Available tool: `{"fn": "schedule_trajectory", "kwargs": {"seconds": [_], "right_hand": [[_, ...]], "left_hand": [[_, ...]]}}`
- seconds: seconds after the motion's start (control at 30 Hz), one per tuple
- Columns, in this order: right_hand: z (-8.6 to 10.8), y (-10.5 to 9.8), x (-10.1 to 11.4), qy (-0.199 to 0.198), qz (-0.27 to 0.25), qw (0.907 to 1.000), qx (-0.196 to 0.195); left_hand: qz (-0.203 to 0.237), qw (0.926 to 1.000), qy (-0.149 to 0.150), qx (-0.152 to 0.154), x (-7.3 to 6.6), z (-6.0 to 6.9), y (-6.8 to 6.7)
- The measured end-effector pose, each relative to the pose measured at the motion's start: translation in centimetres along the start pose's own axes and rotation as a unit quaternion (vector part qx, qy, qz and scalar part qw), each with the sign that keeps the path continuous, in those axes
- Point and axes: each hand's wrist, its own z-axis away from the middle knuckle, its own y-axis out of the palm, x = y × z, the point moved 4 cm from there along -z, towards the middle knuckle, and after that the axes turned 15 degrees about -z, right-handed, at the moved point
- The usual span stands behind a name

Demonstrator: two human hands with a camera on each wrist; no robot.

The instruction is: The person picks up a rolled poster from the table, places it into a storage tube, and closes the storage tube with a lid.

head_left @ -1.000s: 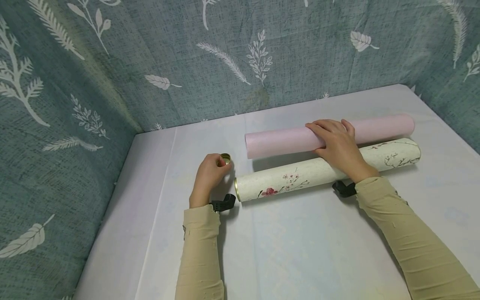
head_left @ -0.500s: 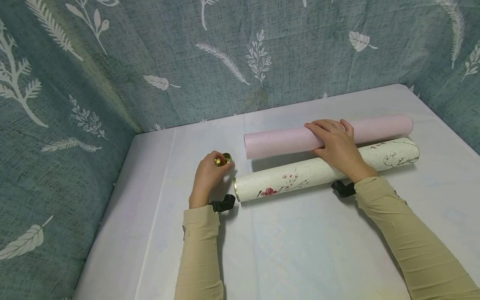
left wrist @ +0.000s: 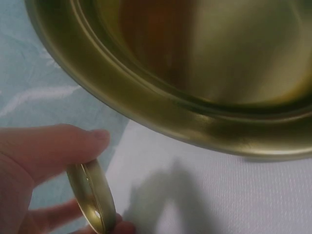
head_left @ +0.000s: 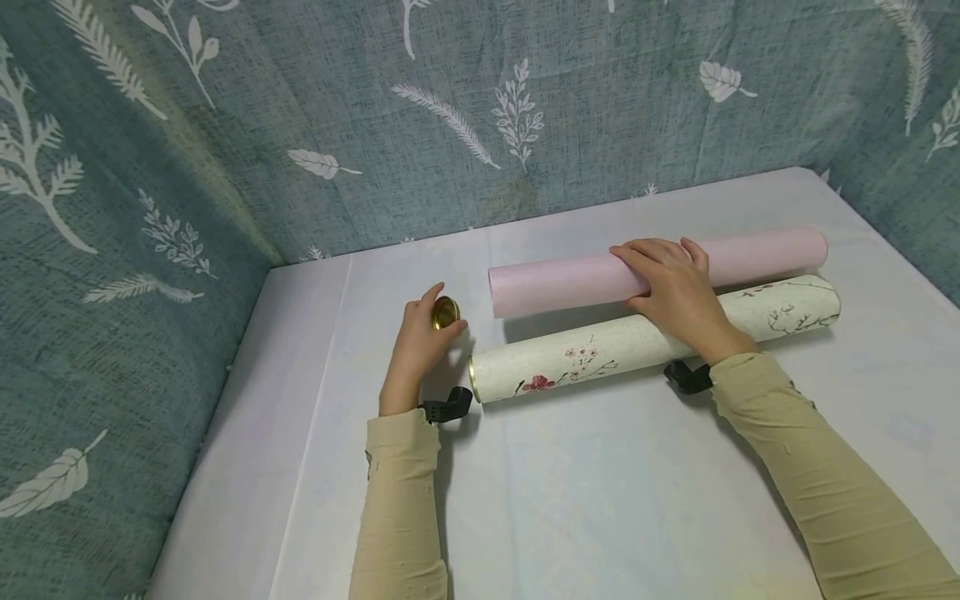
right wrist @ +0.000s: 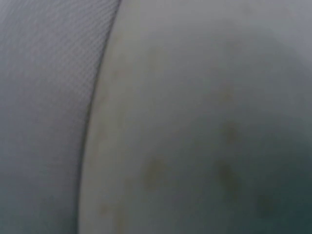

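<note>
My left hand (head_left: 420, 337) pinches a small round gold lid (head_left: 446, 312) on edge between thumb and fingers, left of the two tubes. In the left wrist view the lid (left wrist: 92, 197) shows edge-on below the thumb (left wrist: 73, 141). Close to that camera looms the gold-rimmed end (left wrist: 161, 112) of the cream tube. My right hand (head_left: 675, 292) grips the pink tube (head_left: 558, 283) around its middle, its wrist over the cream tube (head_left: 577, 358) with plum-blossom print. Only the cream tube's blurred surface (right wrist: 195, 122) and some tablecloth fill the right wrist view.
Both tubes lie side by side on a white cloth-covered table (head_left: 600, 500), the pink one farther back. A teal curtain (head_left: 337, 108) with white leaf print hangs along the back and left side. Black wrist cameras (head_left: 447, 406) sit on both wrists.
The gold lid has turned in my left hand, so its round hollow face now shows, and a finger has straightened upward beside it. My right hand and both tubes stay put.
</note>
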Motion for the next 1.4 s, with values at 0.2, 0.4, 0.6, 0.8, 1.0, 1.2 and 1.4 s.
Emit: {"fn": "schedule_trajectory", "kwargs": {"seconds": [0.2, 0.4, 0.6, 0.8, 1.0, 1.2, 1.4], "right_hand": [[0.1, -0.1, 0.2, -0.005, -0.007, 1.0, -0.004], [0.2, -0.1, 0.2, -0.01, -0.009, 0.9999, -0.009], [0.1, -0.1, 0.3, -0.008, -0.01, 0.9999, -0.006], [0.1, -0.1, 0.2, -0.006, -0.008, 0.9999, -0.003], [0.1, -0.1, 0.2, -0.006, -0.009, 0.9999, 0.0], [0.1, 0.0, 0.3, -0.015, -0.007, 0.9999, -0.002], [0.1, 0.0, 0.3, -0.021, -0.013, 0.9997, 0.0]], "left_hand": [[0.007, 0.9999, -0.012, 0.003, 0.0, 0.2, 0.0], [0.041, 0.9991, -0.008, -0.008, -0.3, 0.1, 0.0], [0.095, 0.9954, 0.005, -0.012, -1.0, 0.1, -0.2], [0.14, 0.9899, 0.021, 0.012, -1.4, 0.3, -0.1], [0.158, 0.986, 0.035, 0.04, -1.7, 0.5, -0.3], [0.16, 0.9854, 0.037, 0.044, -2.0, 0.7, -0.7], [0.203, 0.9734, 0.078, 0.071, -2.8, 0.9, -0.7]]}}
